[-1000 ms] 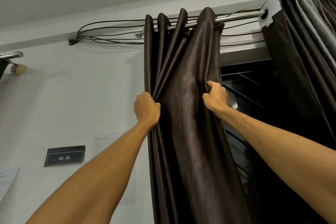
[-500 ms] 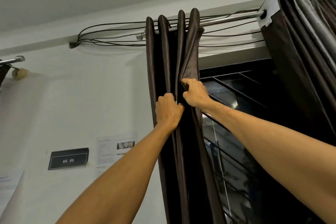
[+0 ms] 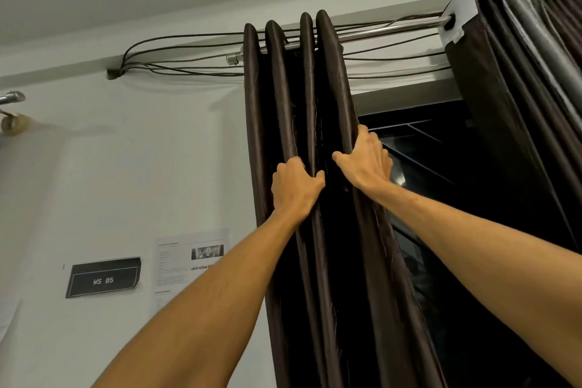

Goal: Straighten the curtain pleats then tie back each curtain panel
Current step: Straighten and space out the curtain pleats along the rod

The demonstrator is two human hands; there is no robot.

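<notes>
Up high, wht wall [image 3: 126,183], hands [image 3: 296,190] [image 3: 365,164] grip curtain [image 3: 280,98]

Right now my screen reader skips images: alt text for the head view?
The left hand and right hand each grip a fold of a dark brown curtain panel bunched on a metal rod. A second panel hangs right of a dark window.

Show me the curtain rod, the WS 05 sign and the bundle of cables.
curtain rod [image 3: 393,29], head view, on its bare shiny stretch.
WS 05 sign [image 3: 103,280], head view, on its lettering.
cables [image 3: 118,71], head view, where they bunch at the wall.
</notes>
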